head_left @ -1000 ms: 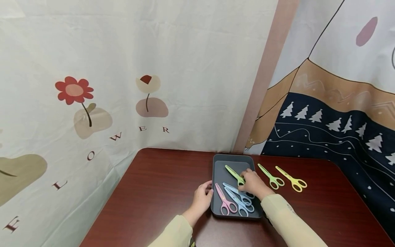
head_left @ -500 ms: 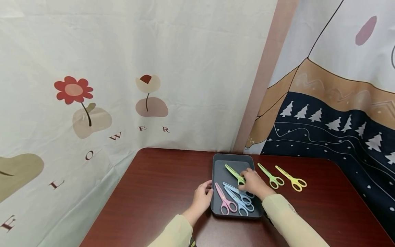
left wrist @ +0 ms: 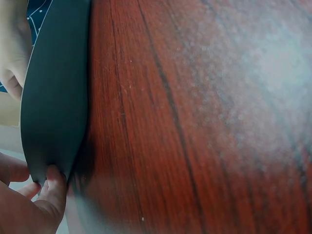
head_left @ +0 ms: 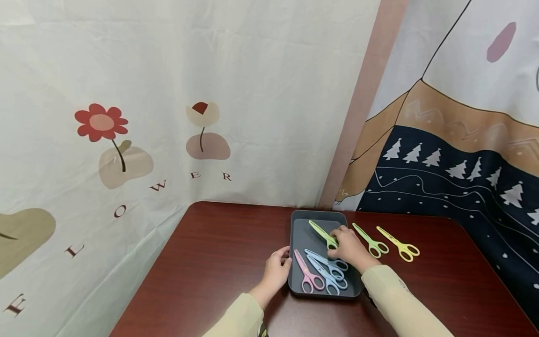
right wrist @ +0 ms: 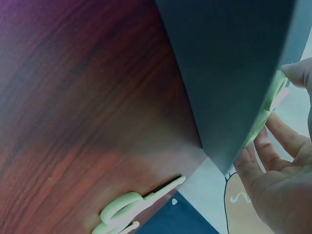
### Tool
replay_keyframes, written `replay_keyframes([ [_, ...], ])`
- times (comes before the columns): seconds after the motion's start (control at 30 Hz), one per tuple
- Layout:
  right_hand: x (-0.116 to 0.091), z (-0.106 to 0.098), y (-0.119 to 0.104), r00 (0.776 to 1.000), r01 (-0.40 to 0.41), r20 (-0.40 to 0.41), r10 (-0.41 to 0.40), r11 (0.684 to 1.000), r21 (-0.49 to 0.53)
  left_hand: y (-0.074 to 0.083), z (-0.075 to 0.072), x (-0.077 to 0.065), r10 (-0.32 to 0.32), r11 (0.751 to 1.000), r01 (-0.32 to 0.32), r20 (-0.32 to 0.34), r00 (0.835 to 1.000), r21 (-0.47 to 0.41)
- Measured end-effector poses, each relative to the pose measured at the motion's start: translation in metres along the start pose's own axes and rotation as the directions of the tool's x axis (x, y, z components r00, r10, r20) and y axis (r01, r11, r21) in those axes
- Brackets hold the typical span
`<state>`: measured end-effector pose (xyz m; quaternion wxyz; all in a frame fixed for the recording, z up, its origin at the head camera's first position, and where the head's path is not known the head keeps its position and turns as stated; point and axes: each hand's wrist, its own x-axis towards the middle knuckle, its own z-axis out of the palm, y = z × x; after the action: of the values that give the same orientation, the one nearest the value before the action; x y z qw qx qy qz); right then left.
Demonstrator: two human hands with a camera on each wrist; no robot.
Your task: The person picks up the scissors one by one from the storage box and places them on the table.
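Right hand (head_left: 348,246) holds green scissors (head_left: 322,233) inside the gray tray (head_left: 299,229)

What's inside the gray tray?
The tray holds pink scissors, two overlapping blue scissors and green scissors. The right hand covers part of the green scissors, so that part, and anything else under the hand, can't be seen.

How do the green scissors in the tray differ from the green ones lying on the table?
The tray pair is inside the grey tray; the table pair lies on the wooden table. The right hand grips the tray pair, while no hand touches the table pair. The tray pair's handles are partly hidden; the table pair's loops both show. Both are green, tips pointing away from the person.
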<state>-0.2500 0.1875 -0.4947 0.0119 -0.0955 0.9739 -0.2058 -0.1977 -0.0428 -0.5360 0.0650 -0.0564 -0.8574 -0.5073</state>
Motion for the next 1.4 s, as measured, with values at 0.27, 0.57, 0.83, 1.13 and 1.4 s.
replay_keyframes([
  [0.27,-0.001,-0.007,-0.002,1.0,-0.015,-0.024,0.015,1.0,-0.017,0.0,0.001,0.0,-0.014,1.0,0.014,0.0,1.0,-0.004],
  [0.57,0.001,-0.008,0.0,0.999,-0.02,-0.03,0.019,1.0,-0.024,0.002,-0.001,0.001,-0.007,1.0,0.007,0.004,1.0,-0.011],
  [0.83,0.0,-0.011,0.006,0.998,-0.025,-0.05,0.025,1.0,-0.015,-0.001,0.0,0.0,0.005,1.0,-0.005,0.001,1.0,-0.004],
  [1.13,-0.004,-0.016,0.014,0.997,-0.033,-0.07,0.033,0.999,-0.004,-0.002,0.001,0.0,0.007,1.0,-0.007,-0.003,1.0,-0.002],
  [1.4,-0.006,-0.022,0.017,0.995,-0.069,-0.071,0.071,0.997,0.036,0.001,-0.001,-0.001,0.0,1.0,0.0,0.006,1.0,-0.006],
])
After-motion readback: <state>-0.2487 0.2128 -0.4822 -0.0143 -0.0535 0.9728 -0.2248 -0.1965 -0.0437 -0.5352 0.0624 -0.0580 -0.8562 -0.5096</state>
